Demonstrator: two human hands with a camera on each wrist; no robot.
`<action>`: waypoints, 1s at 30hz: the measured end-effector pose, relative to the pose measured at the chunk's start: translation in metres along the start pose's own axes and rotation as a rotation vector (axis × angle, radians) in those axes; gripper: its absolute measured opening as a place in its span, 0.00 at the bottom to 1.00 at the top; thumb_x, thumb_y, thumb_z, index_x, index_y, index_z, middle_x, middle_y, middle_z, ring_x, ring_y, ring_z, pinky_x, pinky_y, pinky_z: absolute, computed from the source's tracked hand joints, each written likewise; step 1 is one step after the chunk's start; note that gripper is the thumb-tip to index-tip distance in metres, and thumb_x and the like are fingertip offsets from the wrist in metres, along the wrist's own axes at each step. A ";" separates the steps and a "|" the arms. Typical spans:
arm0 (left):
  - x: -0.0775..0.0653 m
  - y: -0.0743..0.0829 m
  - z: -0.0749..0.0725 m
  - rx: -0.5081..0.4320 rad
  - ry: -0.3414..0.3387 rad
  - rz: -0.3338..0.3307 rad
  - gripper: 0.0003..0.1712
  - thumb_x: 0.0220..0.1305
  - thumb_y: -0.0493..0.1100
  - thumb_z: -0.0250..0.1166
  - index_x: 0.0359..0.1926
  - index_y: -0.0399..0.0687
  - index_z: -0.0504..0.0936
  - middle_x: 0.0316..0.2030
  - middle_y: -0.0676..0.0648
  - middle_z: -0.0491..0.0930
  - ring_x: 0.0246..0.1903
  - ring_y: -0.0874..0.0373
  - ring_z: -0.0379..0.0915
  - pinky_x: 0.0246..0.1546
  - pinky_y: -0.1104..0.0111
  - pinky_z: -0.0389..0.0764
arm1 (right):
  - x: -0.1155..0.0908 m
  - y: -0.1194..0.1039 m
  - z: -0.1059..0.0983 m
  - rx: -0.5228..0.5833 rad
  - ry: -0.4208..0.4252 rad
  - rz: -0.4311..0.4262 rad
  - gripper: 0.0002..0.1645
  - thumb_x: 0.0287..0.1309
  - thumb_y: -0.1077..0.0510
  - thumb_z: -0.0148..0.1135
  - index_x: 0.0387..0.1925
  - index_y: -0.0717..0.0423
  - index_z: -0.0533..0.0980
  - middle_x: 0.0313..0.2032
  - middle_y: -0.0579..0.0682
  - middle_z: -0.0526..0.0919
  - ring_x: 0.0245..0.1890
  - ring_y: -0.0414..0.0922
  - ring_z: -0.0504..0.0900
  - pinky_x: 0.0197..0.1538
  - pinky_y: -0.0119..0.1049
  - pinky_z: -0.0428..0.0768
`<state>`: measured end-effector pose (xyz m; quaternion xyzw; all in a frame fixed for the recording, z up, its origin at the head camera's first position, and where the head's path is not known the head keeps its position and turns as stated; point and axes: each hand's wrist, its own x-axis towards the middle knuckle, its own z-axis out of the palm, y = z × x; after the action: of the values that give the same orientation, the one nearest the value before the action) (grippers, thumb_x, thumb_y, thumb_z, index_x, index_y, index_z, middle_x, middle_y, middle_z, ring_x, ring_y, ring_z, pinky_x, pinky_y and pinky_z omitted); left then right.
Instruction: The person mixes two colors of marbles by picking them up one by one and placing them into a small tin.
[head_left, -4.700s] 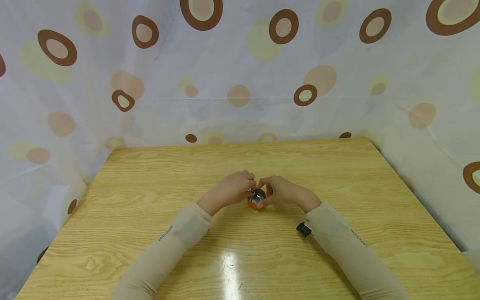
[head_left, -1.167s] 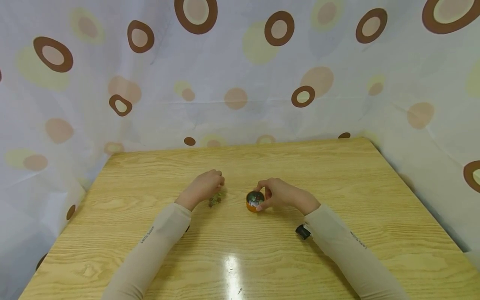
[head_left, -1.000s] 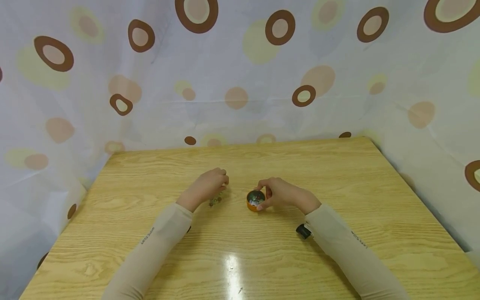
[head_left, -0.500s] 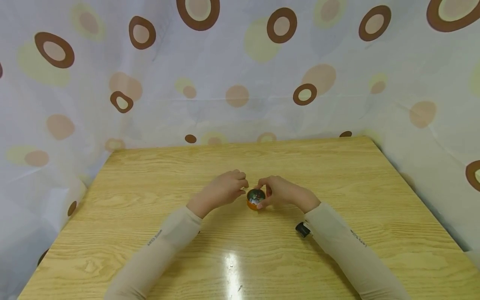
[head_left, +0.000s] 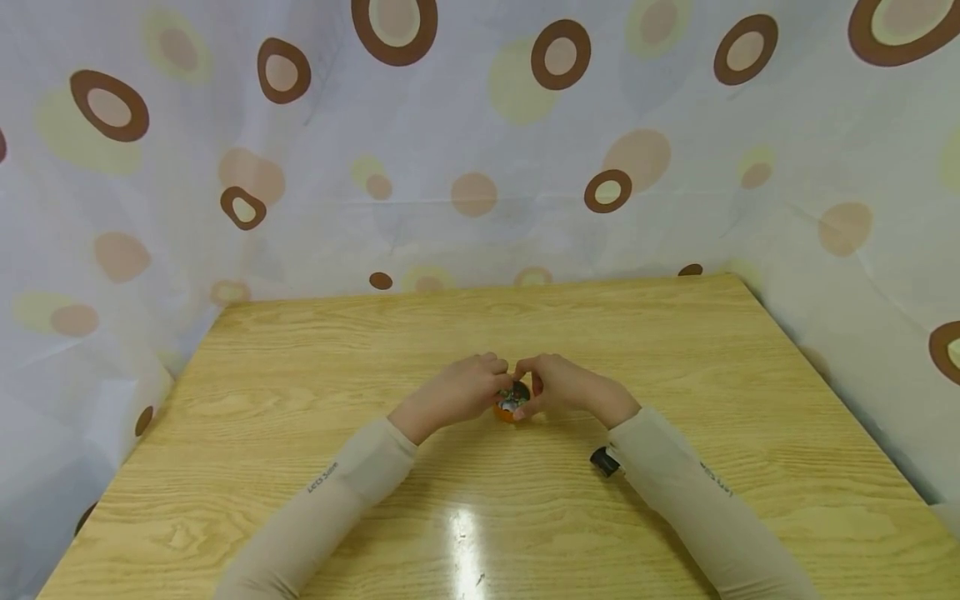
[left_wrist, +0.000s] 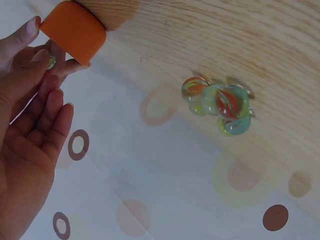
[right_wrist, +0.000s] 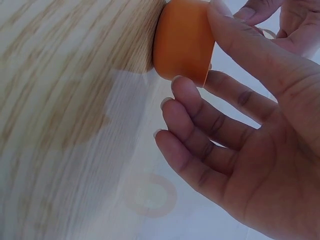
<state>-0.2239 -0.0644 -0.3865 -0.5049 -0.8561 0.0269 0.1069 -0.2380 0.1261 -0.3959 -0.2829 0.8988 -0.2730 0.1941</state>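
Head view | both hands (head_left: 456, 390) (head_left: 572, 388) at orange cup (head_left: 506, 415) | sleeved forearms (head_left: 322, 507) angled inward

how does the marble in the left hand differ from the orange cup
Size: the marble is far smaller than the orange cup. Look: the marble is glassy and greenish, while the cup's outside is plain, opaque orange. Pose: the left hand pinches the marble above the table, while the cup stands on it, held near its rim by the right hand. Both look round.
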 end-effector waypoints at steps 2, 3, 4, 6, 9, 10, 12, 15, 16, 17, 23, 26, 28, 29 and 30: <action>0.000 0.000 0.001 -0.008 -0.008 -0.002 0.06 0.53 0.42 0.65 0.34 0.50 0.81 0.26 0.56 0.68 0.27 0.63 0.61 0.31 0.76 0.66 | 0.000 0.000 0.000 0.002 0.001 -0.002 0.29 0.41 0.48 0.68 0.45 0.55 0.72 0.20 0.49 0.74 0.17 0.42 0.68 0.20 0.31 0.66; 0.000 0.001 0.001 -0.014 -0.011 -0.004 0.06 0.53 0.43 0.64 0.33 0.50 0.81 0.26 0.56 0.68 0.27 0.63 0.61 0.31 0.77 0.66 | 0.000 0.000 0.000 0.003 0.001 -0.003 0.29 0.41 0.48 0.68 0.45 0.55 0.72 0.20 0.49 0.74 0.17 0.42 0.68 0.20 0.31 0.66; 0.000 0.001 0.001 -0.020 -0.012 -0.004 0.06 0.53 0.43 0.64 0.34 0.50 0.81 0.26 0.56 0.68 0.27 0.63 0.61 0.31 0.76 0.67 | 0.000 0.000 0.001 0.002 0.003 -0.002 0.29 0.41 0.48 0.68 0.45 0.54 0.72 0.20 0.49 0.73 0.17 0.42 0.68 0.20 0.31 0.66; 0.000 0.000 0.002 -0.029 -0.016 -0.008 0.06 0.53 0.43 0.64 0.34 0.50 0.81 0.26 0.56 0.69 0.27 0.63 0.61 0.31 0.76 0.67 | 0.000 0.000 0.001 0.003 0.003 -0.003 0.28 0.41 0.48 0.68 0.45 0.54 0.72 0.20 0.49 0.73 0.17 0.42 0.68 0.20 0.31 0.65; -0.001 -0.002 0.003 -0.032 -0.013 -0.023 0.07 0.53 0.43 0.64 0.35 0.49 0.81 0.26 0.56 0.69 0.28 0.63 0.63 0.32 0.76 0.68 | -0.001 0.000 0.000 0.002 0.003 0.001 0.29 0.42 0.47 0.68 0.46 0.55 0.72 0.20 0.49 0.73 0.17 0.42 0.67 0.20 0.31 0.65; -0.001 -0.003 0.002 -0.035 -0.008 -0.029 0.07 0.53 0.42 0.65 0.35 0.49 0.81 0.27 0.55 0.70 0.29 0.63 0.64 0.33 0.76 0.69 | -0.001 -0.001 0.000 0.001 0.005 0.003 0.29 0.42 0.48 0.68 0.46 0.55 0.72 0.20 0.49 0.73 0.17 0.41 0.67 0.20 0.31 0.65; -0.002 -0.005 0.001 -0.037 -0.001 -0.047 0.08 0.52 0.42 0.65 0.36 0.48 0.81 0.27 0.55 0.70 0.30 0.62 0.65 0.33 0.75 0.70 | -0.001 -0.001 0.000 0.002 0.007 0.003 0.29 0.42 0.48 0.68 0.46 0.56 0.72 0.20 0.49 0.73 0.17 0.41 0.67 0.20 0.31 0.65; -0.004 -0.008 -0.001 -0.038 0.009 -0.068 0.09 0.52 0.42 0.65 0.36 0.48 0.81 0.29 0.54 0.72 0.31 0.62 0.66 0.35 0.74 0.71 | -0.001 -0.002 0.000 0.002 0.011 0.000 0.29 0.42 0.49 0.68 0.46 0.56 0.72 0.20 0.49 0.73 0.17 0.41 0.67 0.20 0.31 0.65; -0.005 -0.009 -0.002 -0.037 0.008 -0.074 0.09 0.52 0.42 0.65 0.36 0.48 0.81 0.30 0.54 0.72 0.32 0.61 0.66 0.35 0.74 0.71 | -0.001 -0.002 0.000 -0.002 0.013 -0.003 0.29 0.42 0.49 0.68 0.46 0.57 0.73 0.20 0.49 0.73 0.17 0.41 0.67 0.21 0.31 0.65; -0.006 -0.010 -0.002 -0.034 0.008 -0.078 0.09 0.52 0.42 0.65 0.36 0.47 0.81 0.30 0.53 0.72 0.32 0.61 0.67 0.36 0.74 0.71 | -0.001 -0.002 0.000 -0.003 0.014 -0.005 0.29 0.42 0.49 0.68 0.46 0.57 0.73 0.20 0.49 0.73 0.18 0.41 0.67 0.21 0.32 0.65; -0.013 -0.019 -0.006 -0.025 0.023 -0.104 0.09 0.52 0.40 0.65 0.37 0.46 0.81 0.30 0.52 0.72 0.33 0.59 0.68 0.37 0.72 0.73 | -0.002 -0.004 0.000 -0.013 0.007 0.009 0.30 0.41 0.48 0.68 0.46 0.57 0.72 0.21 0.49 0.73 0.19 0.42 0.68 0.22 0.32 0.66; -0.017 -0.024 -0.009 -0.039 0.008 -0.134 0.10 0.53 0.40 0.64 0.38 0.45 0.80 0.31 0.52 0.72 0.33 0.59 0.68 0.37 0.71 0.73 | -0.002 -0.005 0.000 -0.017 0.010 0.015 0.30 0.41 0.48 0.69 0.47 0.56 0.72 0.21 0.49 0.73 0.19 0.42 0.68 0.22 0.32 0.66; -0.020 -0.026 -0.012 -0.049 -0.005 -0.156 0.10 0.54 0.40 0.64 0.39 0.46 0.80 0.31 0.52 0.72 0.34 0.59 0.68 0.37 0.71 0.73 | -0.002 -0.005 -0.001 -0.018 0.009 0.018 0.30 0.41 0.48 0.68 0.47 0.56 0.72 0.20 0.49 0.73 0.18 0.42 0.68 0.22 0.32 0.66; -0.021 -0.027 -0.013 -0.055 -0.007 -0.163 0.10 0.54 0.40 0.64 0.39 0.45 0.80 0.31 0.52 0.72 0.34 0.58 0.68 0.38 0.71 0.73 | -0.002 -0.005 -0.001 -0.019 0.009 0.019 0.30 0.41 0.49 0.69 0.47 0.56 0.72 0.20 0.49 0.73 0.18 0.42 0.68 0.22 0.32 0.67; -0.023 -0.028 -0.014 -0.062 -0.007 -0.170 0.10 0.54 0.39 0.63 0.39 0.45 0.80 0.31 0.51 0.72 0.34 0.58 0.68 0.38 0.71 0.73 | -0.001 -0.005 -0.001 -0.017 0.009 0.022 0.30 0.41 0.49 0.69 0.47 0.56 0.72 0.20 0.49 0.73 0.18 0.42 0.68 0.22 0.32 0.67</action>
<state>-0.2340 -0.0988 -0.3722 -0.4335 -0.8966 -0.0068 0.0902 -0.2352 0.1235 -0.3919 -0.2734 0.9050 -0.2644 0.1907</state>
